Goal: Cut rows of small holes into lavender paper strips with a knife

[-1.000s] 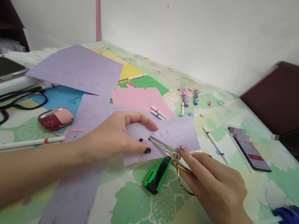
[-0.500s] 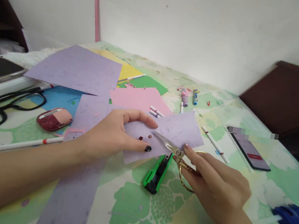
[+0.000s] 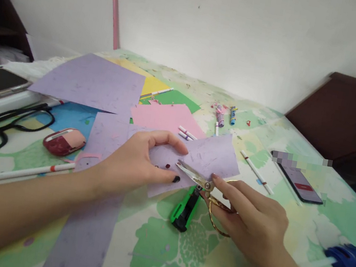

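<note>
My left hand [image 3: 136,154] grips a piece of purple paper [image 3: 210,152], its thumb and forefinger curved apart on the upper side and its other fingers mostly hidden. A small dark red spot [image 3: 167,166] shows between thumb and forefinger; I cannot tell what it is. In my right hand [image 3: 253,214] is a pair of scissors [image 3: 207,186] with gold handles, its blades slightly apart at the paper, pointing toward my left hand. Directly below them on the table lies a green-and-black stapler-like tool [image 3: 185,210].
A purple strip [image 3: 82,236] and large purple sheet [image 3: 94,81] lie left, near pink paper [image 3: 167,116]. Around are glasses [image 3: 4,131], a red-and-pink case [image 3: 64,142], a white stick [image 3: 20,175], a phone [image 3: 296,177] and a blue object [image 3: 347,261].
The scissors have moved a little left and down with my right hand, and their blades are now slightly apart. The paper's right end has shifted slightly left.
</note>
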The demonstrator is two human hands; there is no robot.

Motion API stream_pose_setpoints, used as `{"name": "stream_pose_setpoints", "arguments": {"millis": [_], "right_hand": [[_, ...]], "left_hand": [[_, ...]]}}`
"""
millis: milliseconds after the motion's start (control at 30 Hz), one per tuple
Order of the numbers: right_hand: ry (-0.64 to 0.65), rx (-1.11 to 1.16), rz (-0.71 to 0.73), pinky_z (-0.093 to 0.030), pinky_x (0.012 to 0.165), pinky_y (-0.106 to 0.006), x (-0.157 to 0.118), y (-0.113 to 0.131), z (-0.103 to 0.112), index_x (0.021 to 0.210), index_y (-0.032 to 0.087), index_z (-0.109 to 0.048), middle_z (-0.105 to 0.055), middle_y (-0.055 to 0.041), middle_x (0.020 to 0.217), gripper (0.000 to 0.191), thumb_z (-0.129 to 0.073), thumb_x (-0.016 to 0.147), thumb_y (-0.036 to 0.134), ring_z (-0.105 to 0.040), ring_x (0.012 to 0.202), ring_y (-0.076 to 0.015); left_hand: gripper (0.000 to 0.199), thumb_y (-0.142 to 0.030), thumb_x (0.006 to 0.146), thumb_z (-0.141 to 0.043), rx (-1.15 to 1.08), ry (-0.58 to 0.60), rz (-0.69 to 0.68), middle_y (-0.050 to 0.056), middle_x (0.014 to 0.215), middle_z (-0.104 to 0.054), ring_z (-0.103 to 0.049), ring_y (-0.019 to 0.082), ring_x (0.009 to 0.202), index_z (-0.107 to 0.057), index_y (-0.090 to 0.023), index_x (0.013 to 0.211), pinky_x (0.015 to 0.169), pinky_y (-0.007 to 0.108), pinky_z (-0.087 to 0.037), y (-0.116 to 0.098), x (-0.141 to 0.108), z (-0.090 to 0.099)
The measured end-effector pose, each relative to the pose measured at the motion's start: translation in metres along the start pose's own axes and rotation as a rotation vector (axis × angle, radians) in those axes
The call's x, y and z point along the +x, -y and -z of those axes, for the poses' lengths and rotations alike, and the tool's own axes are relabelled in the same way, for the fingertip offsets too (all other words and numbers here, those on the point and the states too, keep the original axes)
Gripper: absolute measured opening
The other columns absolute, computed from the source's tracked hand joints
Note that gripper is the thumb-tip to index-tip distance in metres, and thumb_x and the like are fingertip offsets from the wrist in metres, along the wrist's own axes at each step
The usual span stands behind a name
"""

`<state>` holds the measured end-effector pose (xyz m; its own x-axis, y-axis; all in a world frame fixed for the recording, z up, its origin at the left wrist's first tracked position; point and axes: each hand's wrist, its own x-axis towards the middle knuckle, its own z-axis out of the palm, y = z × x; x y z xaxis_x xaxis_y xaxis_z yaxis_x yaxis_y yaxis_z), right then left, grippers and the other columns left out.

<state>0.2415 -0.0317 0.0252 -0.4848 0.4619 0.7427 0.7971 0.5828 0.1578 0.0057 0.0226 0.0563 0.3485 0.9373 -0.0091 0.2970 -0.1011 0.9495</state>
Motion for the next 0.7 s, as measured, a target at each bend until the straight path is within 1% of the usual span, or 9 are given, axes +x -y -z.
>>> {"name": "stream_pose_setpoints", "arguments": {"millis": [200,333,500,567,633,700], "right_hand": [[-0.005,-0.025,0.010,-0.039,0.048,-0.019,0.0003,0.0002,0.0006,0.102,0.017,-0.067,-0.071,0.0002,0.067,0.015,-0.063,0.090,0.009,-0.058,0.051,-0.0071],[0.008,-0.045,0.027,-0.040,0.047,-0.020,-0.0021,-0.0014,0.0008,0.104,0.017,-0.066,-0.071,0.0001,0.067,0.015,-0.062,0.091,0.009,-0.060,0.051,-0.0080],[0.009,-0.033,0.030,-0.041,0.047,-0.021,-0.0042,-0.0016,-0.0003,0.108,0.018,-0.063,-0.071,0.0006,0.066,0.017,-0.061,0.093,0.009,-0.061,0.052,-0.0094],[0.012,-0.038,0.021,-0.041,0.046,-0.021,-0.0042,-0.0005,-0.0013,0.108,0.019,-0.063,-0.071,0.0011,0.067,0.019,-0.061,0.092,0.009,-0.061,0.051,-0.0094],[0.001,-0.044,-0.010,-0.039,0.044,-0.021,-0.0043,0.0007,-0.0025,0.106,0.020,-0.064,-0.069,0.0025,0.064,0.017,-0.061,0.092,0.012,-0.057,0.047,-0.0086],[-0.010,-0.039,-0.099,-0.038,0.042,-0.021,-0.0050,0.0009,-0.0036,0.102,0.020,-0.066,-0.065,0.0041,0.058,0.011,-0.064,0.091,0.018,-0.054,0.044,-0.0080]], "left_hand": [[0.035,-0.021,0.062,-0.076,0.020,0.009,0.041,-0.004,0.086,-0.068,-0.055,0.007,0.055,-0.071,-0.024,0.097,0.047,0.015,-0.042,0.0029,0.0015,0.0000],[0.037,-0.019,0.060,-0.075,-0.026,0.029,0.083,-0.006,0.071,-0.063,-0.047,0.005,0.047,-0.071,-0.022,0.097,0.043,0.014,-0.036,0.0030,0.0016,0.0000],[0.037,-0.017,0.060,-0.075,-0.102,0.048,0.104,-0.009,0.058,-0.059,-0.044,0.004,0.044,-0.070,-0.023,0.097,0.042,0.013,-0.033,0.0036,0.0021,0.0002],[0.037,-0.016,0.060,-0.075,-0.124,0.048,0.102,-0.009,0.059,-0.060,-0.046,0.004,0.045,-0.071,-0.023,0.096,0.043,0.013,-0.035,0.0039,0.0025,0.0005],[0.036,-0.016,0.061,-0.076,-0.136,0.039,0.078,-0.008,0.064,-0.064,-0.051,0.006,0.049,-0.071,-0.024,0.095,0.045,0.013,-0.039,0.0045,0.0032,0.0009],[0.033,-0.020,0.062,-0.077,-0.129,0.024,0.042,-0.006,0.071,-0.068,-0.058,0.008,0.055,-0.071,-0.024,0.094,0.048,0.015,-0.044,0.0056,0.0044,0.0013]]}}
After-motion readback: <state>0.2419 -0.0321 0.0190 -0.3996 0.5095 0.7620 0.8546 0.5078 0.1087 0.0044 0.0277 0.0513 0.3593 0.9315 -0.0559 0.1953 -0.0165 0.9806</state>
